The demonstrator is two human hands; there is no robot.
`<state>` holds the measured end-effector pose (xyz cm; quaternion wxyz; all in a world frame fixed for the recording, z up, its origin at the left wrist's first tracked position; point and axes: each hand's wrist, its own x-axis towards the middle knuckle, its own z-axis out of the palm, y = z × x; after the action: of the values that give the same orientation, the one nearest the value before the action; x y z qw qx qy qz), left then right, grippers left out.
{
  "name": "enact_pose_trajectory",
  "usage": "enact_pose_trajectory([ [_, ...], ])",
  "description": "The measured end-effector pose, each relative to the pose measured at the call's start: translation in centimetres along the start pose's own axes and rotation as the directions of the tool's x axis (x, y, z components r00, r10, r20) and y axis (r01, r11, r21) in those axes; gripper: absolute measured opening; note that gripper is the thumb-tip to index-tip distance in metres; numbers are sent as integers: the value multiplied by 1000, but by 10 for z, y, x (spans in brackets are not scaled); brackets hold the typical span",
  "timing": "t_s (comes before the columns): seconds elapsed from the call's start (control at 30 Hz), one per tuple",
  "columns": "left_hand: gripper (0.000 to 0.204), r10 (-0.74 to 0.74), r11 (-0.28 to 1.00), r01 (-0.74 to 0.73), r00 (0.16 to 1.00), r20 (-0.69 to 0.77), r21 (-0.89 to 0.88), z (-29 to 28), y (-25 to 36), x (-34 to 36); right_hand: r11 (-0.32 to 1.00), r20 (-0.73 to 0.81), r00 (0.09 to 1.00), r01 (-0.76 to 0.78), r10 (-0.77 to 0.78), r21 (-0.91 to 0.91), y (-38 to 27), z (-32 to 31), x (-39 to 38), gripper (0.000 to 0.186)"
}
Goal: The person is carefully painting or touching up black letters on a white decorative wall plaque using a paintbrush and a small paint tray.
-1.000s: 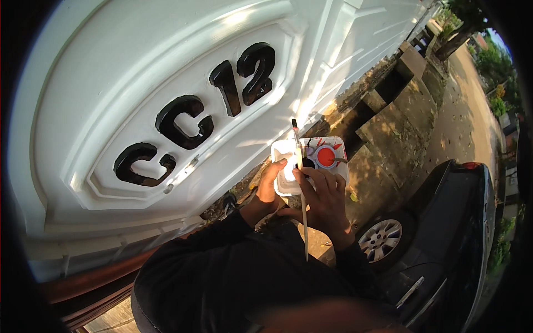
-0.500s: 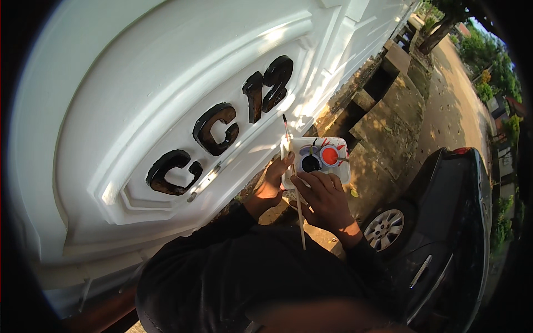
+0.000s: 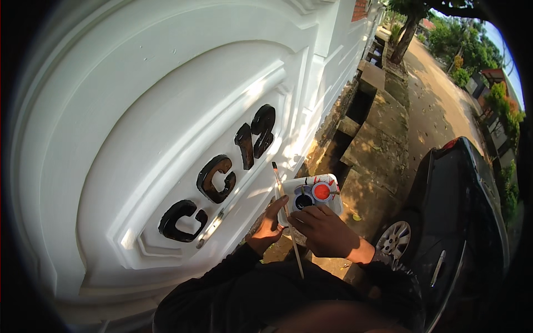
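Observation:
My left hand [image 3: 268, 226] grips the near-left edge of a small white tray [image 3: 333, 180], its thumb up against a long paintbrush [image 3: 296, 252]. The brush stands slantwise along the tray, its dark bristles up toward the wall and its pale handle down toward my body. My right hand [image 3: 327, 230] is closed, its fingertips at the brush handle over the tray's near side. In the tray are a pot of black paint [image 3: 303, 201] and a pot of red paint [image 3: 321, 192], with a thin stick by the red one.
A white moulded wall [image 3: 139, 139] fills the left, bearing raised black characters [image 3: 217, 178] with brownish patches. A dark car [image 3: 444, 222] stands close on my right. A drain gap [image 3: 360, 105] and paved slabs [image 3: 372, 144] run along the wall; beyond are a tree [image 3: 408, 36] and a road.
The view has tilted up, so the wall, tray and hands sit lower in it. My right hand has shifted a little across the tray's near side, with its fingers by the brush handle.

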<state>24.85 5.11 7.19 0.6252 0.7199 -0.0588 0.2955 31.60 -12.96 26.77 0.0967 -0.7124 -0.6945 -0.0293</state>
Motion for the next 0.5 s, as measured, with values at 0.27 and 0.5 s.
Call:
enact_pose_trajectory([
  [0.27, 79, -162, 980, 161, 987, -6, -118, -7, 63, -5, 985, -730, 680, -164, 69, -59, 123, -190, 122, 24],
  [0.5, 66, -96, 990, 91, 995, 39, 111, -17, 84, 10, 887, -742, 516, -399, 428, 234, 290, -337, 269, 68],
])
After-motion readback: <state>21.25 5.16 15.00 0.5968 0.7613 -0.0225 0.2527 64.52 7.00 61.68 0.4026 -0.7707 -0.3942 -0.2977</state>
